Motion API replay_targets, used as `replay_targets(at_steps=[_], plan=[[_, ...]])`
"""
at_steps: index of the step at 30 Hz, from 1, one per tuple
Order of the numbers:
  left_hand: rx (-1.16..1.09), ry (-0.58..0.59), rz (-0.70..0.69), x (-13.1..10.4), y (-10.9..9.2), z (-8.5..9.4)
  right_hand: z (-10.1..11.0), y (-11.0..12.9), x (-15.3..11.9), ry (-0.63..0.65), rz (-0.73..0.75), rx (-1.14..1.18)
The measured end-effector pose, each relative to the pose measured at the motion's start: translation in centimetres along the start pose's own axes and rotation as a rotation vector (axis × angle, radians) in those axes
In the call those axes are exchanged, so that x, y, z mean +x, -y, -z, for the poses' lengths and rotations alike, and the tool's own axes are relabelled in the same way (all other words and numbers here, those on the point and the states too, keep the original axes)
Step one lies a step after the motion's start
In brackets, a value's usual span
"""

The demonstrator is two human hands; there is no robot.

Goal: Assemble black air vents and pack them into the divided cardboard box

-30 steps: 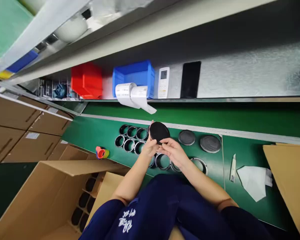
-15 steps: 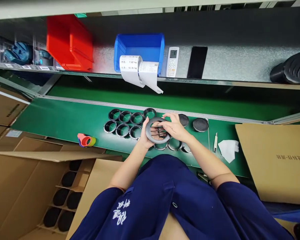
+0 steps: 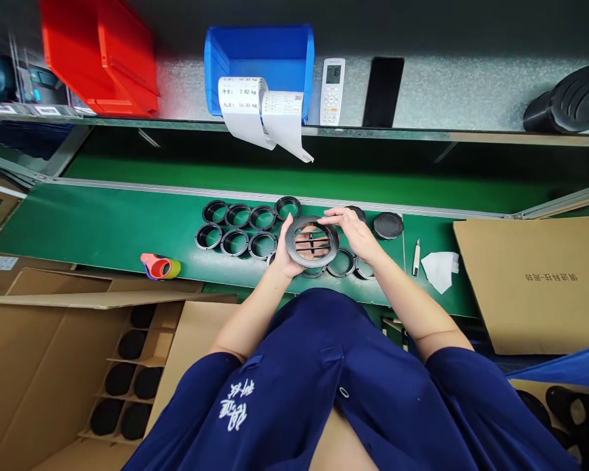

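Observation:
A round black air vent [image 3: 295, 243] with thin slats across its opening is held up in front of me, its face towards me. My left hand [image 3: 285, 254] grips its left rim, with fingers behind it that show between the slats. My right hand [image 3: 354, 230] is at the upper right rim, fingers bent over the edge; its thumb is hidden. Behind and left of the vent, several black rings [image 3: 234, 241] stand in two rows on the green bench [image 3: 108, 219]. More rings [image 3: 341, 263] lie under my hands, partly covered. A black round cap [image 3: 388, 226] sits to the right.
A tape roll [image 3: 163, 267] lies left; a cutter knife [image 3: 416, 258] and white paper [image 3: 440, 271] lie right. Cardboard [image 3: 540, 281] covers the right end. An open carton [image 3: 39, 353] holds black round parts at lower left. The shelf above bears a blue bin [image 3: 260, 49] and label roll [image 3: 243, 101].
My right fingers have moved from the slats inside the vent to its upper right rim. The vent now faces me more squarely. The view has shifted, so the shelf sits higher.

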State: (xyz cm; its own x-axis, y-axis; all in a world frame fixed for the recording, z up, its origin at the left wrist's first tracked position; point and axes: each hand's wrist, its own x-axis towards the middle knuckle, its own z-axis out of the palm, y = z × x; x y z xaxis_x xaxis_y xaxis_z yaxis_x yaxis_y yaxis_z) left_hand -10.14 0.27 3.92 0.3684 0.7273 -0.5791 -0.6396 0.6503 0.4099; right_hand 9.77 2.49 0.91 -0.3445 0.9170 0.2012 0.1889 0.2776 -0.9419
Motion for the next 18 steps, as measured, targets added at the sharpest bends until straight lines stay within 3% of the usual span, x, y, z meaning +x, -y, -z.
replay_targets(at_steps=[3, 6, 10, 13, 18], plan=[[-0.008, -0.058, 0.013, 0.3, 0.3, 1.2, -1.4, -0.8, -1.1, 0.068, 0.079, -0.113], [0.016, -0.245, 0.056, 0.7, 1.7, 3.7, -3.8, -2.0, -3.1, 0.301, 0.204, -0.255], [0.165, -0.410, 0.255, 1.0, 5.3, 6.3, -6.1, -4.4, -6.2, 0.456, 0.105, -0.221], [0.272, -0.365, 0.338, 1.3, 7.3, 6.7, -5.3, -7.2, -8.2, 0.422, 0.034, -0.241], [0.435, -0.374, 0.293, 1.6, 7.5, 7.3, -0.5, -14.5, -11.5, 0.169, -0.265, -0.621]])
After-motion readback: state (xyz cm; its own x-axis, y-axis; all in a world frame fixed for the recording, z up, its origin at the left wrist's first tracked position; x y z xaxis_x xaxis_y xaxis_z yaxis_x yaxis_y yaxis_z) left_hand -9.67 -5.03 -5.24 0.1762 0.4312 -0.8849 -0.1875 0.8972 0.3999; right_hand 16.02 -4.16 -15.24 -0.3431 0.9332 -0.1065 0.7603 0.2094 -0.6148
